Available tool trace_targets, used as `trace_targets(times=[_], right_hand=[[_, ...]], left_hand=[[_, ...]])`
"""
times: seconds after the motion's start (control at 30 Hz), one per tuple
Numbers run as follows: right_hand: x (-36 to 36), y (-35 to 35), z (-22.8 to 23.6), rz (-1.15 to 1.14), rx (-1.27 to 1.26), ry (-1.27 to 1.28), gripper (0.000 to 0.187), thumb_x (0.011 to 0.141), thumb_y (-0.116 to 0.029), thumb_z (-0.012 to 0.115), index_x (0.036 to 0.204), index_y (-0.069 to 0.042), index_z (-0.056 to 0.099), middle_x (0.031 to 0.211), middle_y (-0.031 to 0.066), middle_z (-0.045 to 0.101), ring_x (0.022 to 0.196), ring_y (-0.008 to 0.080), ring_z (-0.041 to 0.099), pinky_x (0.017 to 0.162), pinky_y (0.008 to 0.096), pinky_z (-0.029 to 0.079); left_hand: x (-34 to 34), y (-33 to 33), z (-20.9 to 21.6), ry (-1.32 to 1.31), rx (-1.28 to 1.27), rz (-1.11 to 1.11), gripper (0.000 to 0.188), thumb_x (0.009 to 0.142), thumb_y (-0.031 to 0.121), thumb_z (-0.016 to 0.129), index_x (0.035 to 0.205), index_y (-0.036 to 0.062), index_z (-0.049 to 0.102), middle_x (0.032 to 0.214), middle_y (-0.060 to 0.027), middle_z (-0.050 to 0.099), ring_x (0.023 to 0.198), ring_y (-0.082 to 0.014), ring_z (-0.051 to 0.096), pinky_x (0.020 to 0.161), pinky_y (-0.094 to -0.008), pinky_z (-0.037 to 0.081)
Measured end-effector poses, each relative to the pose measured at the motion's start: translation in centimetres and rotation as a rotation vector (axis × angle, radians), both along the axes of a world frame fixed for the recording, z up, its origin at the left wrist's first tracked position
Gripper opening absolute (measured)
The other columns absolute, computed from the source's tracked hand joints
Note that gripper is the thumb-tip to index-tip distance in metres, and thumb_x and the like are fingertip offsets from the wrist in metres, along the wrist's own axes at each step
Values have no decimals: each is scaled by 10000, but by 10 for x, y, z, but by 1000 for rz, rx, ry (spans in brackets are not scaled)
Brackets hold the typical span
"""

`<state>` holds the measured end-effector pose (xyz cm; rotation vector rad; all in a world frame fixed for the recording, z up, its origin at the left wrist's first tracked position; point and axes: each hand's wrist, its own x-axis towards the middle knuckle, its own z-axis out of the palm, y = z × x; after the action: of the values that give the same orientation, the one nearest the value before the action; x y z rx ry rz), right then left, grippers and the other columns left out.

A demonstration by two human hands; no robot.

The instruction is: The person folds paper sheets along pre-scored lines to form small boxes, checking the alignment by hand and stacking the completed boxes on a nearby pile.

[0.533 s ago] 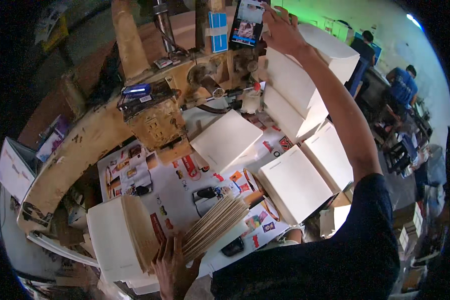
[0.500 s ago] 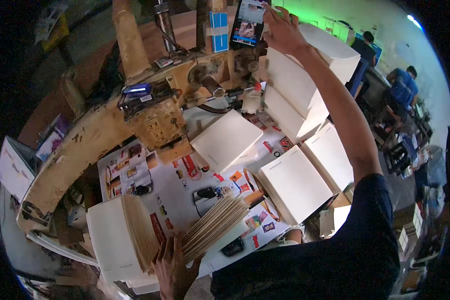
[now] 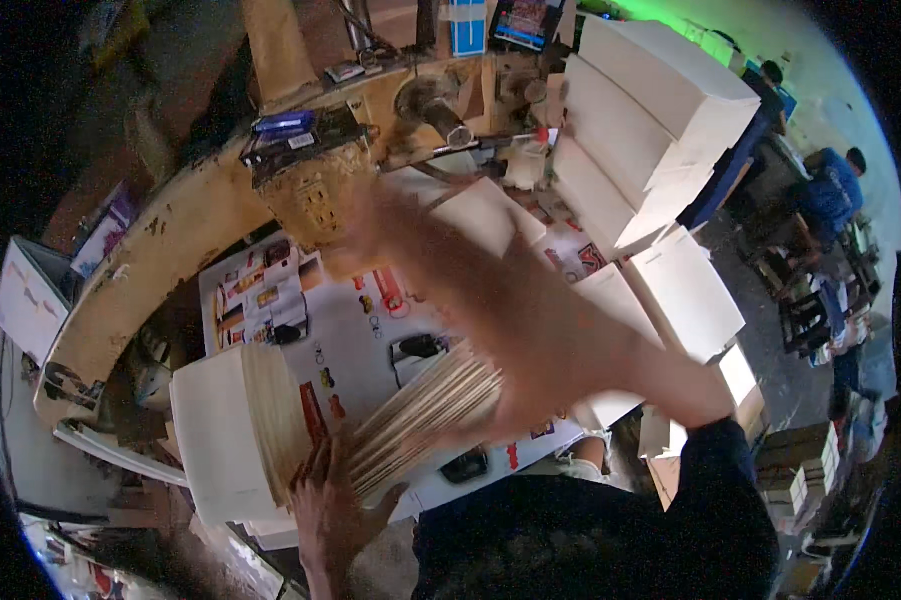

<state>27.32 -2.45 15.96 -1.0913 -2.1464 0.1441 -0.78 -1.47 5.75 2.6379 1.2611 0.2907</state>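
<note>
My left hand (image 3: 332, 505) is at the near end of a fanned row of thin cream booklets (image 3: 410, 420), with its fingers on one side and its thumb on the other, closed around that end. Its fingertips also come against a thick white-topped stack of booklets (image 3: 215, 435) on the left. My right hand (image 3: 500, 320), smeared by motion, stretches over the fanned row with thumb and fingers apart and nothing visible in it. It hides part of the row and of the white booklet stacks (image 3: 610, 300) behind.
A printed sheet (image 3: 345, 340) covers the worktop. Behind it stands a worn metal machine (image 3: 315, 200) with a curved beam. Tall white paper stacks (image 3: 660, 100) rise at the back right. A phone (image 3: 525, 22) leans at the top. Two people sit at the far right.
My right hand has left the phone and come down over the fanned booklets. My left hand stays at the near end of the row. The whole view has shifted slightly.
</note>
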Motion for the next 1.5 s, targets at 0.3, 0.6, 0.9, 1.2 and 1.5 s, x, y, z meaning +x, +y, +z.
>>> trace_targets(times=[0.3, 0.6, 0.9, 1.2, 1.5], right_hand=[[-67, -27, -152, -158, 227, -637, 626, 836, -256, 594, 1396, -15, 452, 1108, 114, 595, 1091, 257, 564, 1031, 498, 384], [-48, -49, -100, -262, -243, -392, 464, 791, -244, 693, 1193, -40, 584, 1031, 128, 657, 905, 272, 652, 825, 391, 517], [-44, -70, -137, -460, -665, 1094, 531, 787, -211, 813, 1181, 45, 566, 1087, 150, 667, 971, 196, 651, 858, 336, 540], [-33, -76, -217, -560, -690, 677, 706, 753, -279, 845, 1263, 31, 468, 1109, 171, 676, 938, 220, 682, 799, 338, 554], [-17, -69, -190, -432, -812, 587, 625, 776, -341, 810, 1231, 12, 565, 1061, 130, 673, 1005, 196, 650, 850, 327, 528]], left_hand=[[-16, -3, -30, -111, -100, -80, 634, 699, 106, 766, 1289, 85, 534, 1213, -234, 597, 1050, -436, 607, 875, -490, 507], [2, -50, 62, -1058, -64, -58, 571, 743, 377, 744, 1071, -58, 570, 959, -181, 600, 853, -320, 622, 726, -438, 529], [12, -87, 93, -743, -310, -542, 445, 807, 238, 673, 1124, -51, 556, 984, -191, 624, 892, -342, 639, 779, -456, 528], [16, -11, -8, -995, -184, 14, 418, 846, 249, 645, 1231, 88, 631, 1222, -128, 634, 1127, -349, 586, 957, -432, 495], [16, -3, -109, -520, -429, 253, 472, 855, 405, 744, 1100, 9, 663, 907, -97, 703, 819, -162, 674, 716, -351, 537]])
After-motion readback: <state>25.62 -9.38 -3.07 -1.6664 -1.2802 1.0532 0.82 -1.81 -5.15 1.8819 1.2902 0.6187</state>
